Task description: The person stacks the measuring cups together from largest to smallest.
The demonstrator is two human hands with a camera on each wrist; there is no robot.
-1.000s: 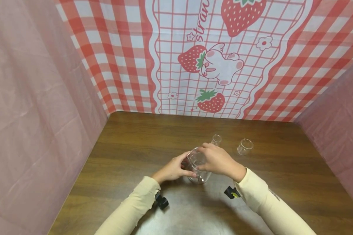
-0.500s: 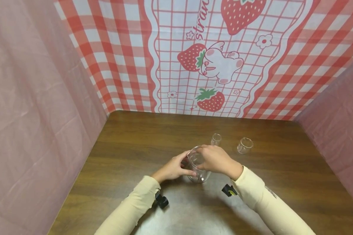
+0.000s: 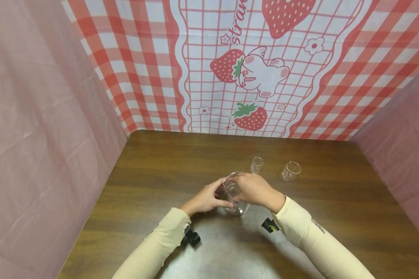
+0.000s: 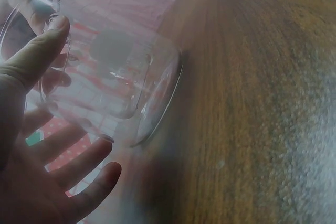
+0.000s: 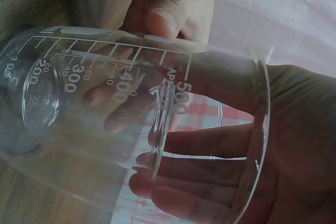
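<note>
A large clear glass beaker (image 3: 240, 209) with white volume marks stands near the middle of the table. My left hand (image 3: 205, 199) grips it from the left, thumb in front and fingers spread around the far side. My right hand (image 3: 257, 190) reaches into its mouth from above. In the right wrist view, a smaller glass beaker (image 5: 42, 100) shows through the wall of the large beaker (image 5: 79, 174). The right hand's fingers (image 5: 202, 171) lie inside the large rim and hold the smaller beaker around its rim. The left thumb (image 5: 161, 22) rests on the outer wall.
Behind the hands stand two more glass beakers, a tiny one (image 3: 256, 164) and a somewhat wider one (image 3: 291, 171) to its right. The wooden table (image 3: 153, 162) is bounded by a strawberry-print cloth (image 3: 202, 85) at the back and pink cloths at both sides.
My right hand has shifted slightly left and sunk a little deeper into the large beaker's mouth. The left hand keeps its grip, and the other two beakers stay where they were.
</note>
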